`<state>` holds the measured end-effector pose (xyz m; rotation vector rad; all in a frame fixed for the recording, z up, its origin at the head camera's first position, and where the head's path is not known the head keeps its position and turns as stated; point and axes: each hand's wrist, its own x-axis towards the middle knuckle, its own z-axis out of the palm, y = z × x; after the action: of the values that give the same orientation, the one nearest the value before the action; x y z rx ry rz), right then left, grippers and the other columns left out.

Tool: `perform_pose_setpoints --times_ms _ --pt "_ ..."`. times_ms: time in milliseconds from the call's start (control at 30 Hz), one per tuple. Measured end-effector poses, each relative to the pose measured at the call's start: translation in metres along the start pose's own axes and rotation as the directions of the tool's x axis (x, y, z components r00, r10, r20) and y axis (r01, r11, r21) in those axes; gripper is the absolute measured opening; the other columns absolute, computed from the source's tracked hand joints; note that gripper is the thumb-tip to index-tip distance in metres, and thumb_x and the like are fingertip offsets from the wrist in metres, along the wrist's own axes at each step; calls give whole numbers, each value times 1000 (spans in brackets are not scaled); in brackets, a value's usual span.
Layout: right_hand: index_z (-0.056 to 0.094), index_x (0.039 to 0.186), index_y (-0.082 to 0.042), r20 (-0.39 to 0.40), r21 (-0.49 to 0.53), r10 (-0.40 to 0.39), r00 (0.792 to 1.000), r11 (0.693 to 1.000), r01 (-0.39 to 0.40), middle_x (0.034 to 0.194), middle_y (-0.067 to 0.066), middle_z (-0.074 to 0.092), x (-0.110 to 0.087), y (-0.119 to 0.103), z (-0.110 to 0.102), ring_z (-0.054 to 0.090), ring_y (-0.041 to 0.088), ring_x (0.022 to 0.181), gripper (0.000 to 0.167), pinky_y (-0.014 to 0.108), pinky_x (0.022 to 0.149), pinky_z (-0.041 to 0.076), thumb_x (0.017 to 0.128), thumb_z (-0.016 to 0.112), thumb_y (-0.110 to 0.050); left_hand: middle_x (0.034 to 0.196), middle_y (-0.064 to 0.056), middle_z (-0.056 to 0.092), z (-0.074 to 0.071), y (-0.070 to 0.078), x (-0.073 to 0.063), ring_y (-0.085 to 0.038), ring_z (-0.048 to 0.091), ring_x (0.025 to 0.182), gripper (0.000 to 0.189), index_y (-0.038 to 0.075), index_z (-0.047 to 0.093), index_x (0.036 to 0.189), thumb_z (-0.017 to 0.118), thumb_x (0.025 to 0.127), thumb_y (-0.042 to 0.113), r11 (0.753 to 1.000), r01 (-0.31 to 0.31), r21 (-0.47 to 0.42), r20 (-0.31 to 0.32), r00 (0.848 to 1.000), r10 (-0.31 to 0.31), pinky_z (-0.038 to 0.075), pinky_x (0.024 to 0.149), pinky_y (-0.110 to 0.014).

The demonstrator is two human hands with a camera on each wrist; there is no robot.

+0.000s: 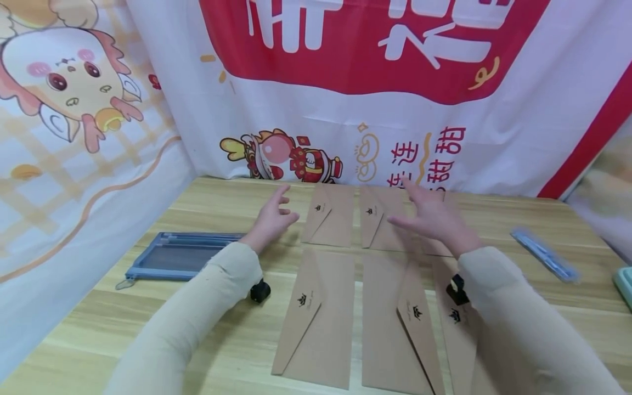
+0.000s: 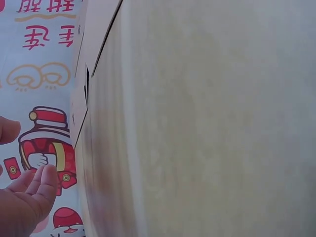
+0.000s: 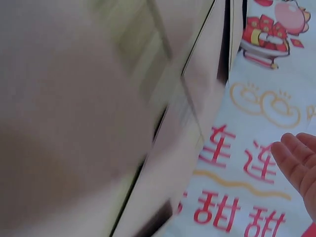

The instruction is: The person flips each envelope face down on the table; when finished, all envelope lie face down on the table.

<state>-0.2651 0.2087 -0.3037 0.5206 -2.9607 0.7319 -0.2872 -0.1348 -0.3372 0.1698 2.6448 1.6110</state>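
Note:
Several brown paper envelopes with black crown prints lie in two rows on the table. In the far row I see a left envelope (image 1: 340, 216) and a middle envelope (image 1: 370, 225); a third is mostly hidden behind my right hand (image 1: 436, 219). That hand hovers above the row, thumb and fingers apart, holding nothing. Nearer are a left envelope (image 1: 328, 323), a middle envelope (image 1: 387, 323) and a right one (image 1: 456, 340) partly covered by my sleeve. My left hand (image 1: 271, 219), also holding nothing, is raised just left of the far row with its fingers extended.
Left of the envelopes lies a blue zip pouch (image 1: 182, 255), partly behind my left forearm. A clear-blue slim item (image 1: 543, 255), blurred, rests at the right. A teal object (image 1: 624, 285) shows at the right edge. A printed cloth (image 1: 296, 109) hangs behind the table (image 1: 242, 340).

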Motion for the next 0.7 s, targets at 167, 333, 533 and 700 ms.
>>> perform_pose_setpoints --times_ms 167,333,533,700 --pt "2 150 -23 39 156 -3 999 988 -3 148 17 29 11 -17 16 41 39 124 100 55 97 39 78 63 -57 142 -19 34 7 -1 4 -33 48 118 78 24 20 148 61 85 1 1000 1 -25 13 1000 -1 50 88 -42" --pt "8 150 -23 55 221 -31 998 975 18 146 13 33 21 -30 31 44 34 123 99 50 97 42 77 68 -51 142 -20 35 13 1 6 -32 48 117 78 23 23 147 60 83 -3 999 19 -29 40 999 -18 50 89 -41" --pt "12 150 -14 63 322 -66 996 946 42 142 23 35 31 -39 51 47 37 119 94 48 95 45 79 73 -23 142 -18 36 17 2 6 -32 48 119 75 22 27 146 57 83 -6 999 36 3 77 996 -36 50 89 -39" --pt "16 149 -15 136 321 -12 991 946 -33 139 23 40 36 -48 60 48 35 120 90 47 98 43 79 73 -19 140 -16 38 19 1 6 -31 48 119 68 14 36 142 58 81 -7 998 48 49 103 993 -53 48 93 -37"
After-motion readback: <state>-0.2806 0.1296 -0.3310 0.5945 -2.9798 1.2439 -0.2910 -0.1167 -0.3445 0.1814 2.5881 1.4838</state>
